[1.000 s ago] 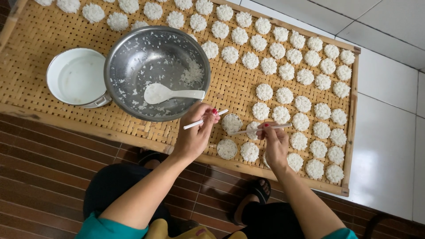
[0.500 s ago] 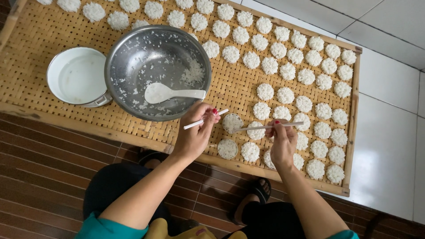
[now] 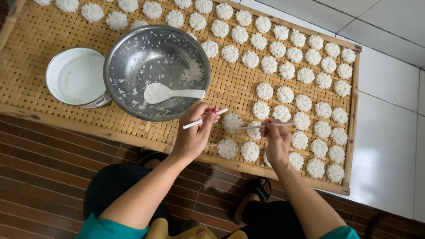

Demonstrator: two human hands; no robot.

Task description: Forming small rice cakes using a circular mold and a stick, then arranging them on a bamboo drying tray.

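My left hand (image 3: pixel 195 132) pinches a thin white stick (image 3: pixel 204 119) over the woven bamboo tray (image 3: pixel 53 31). My right hand (image 3: pixel 276 140) holds a second white stick (image 3: pixel 262 126) whose tip reaches left to a round white ring mould (image 3: pixel 232 122) filled with rice. Another filled ring mould (image 3: pixel 227 148) lies just below it, near the tray's front edge. Several round white rice cakes (image 3: pixel 287 70) lie in rows across the tray, some partly hidden by my right hand.
A steel bowl (image 3: pixel 133 53) with rice grains and a white rice paddle (image 3: pixel 168 93) sits on the tray beside a white pot of water (image 3: pixel 76 76). The tray's wooden frame (image 3: pixel 352 132) borders white floor tiles (image 3: pixel 389 146); brown tiles lie under my knees.
My right hand has shifted right and up, and its stick now points at the upper ring mould. My left hand has stayed almost still.
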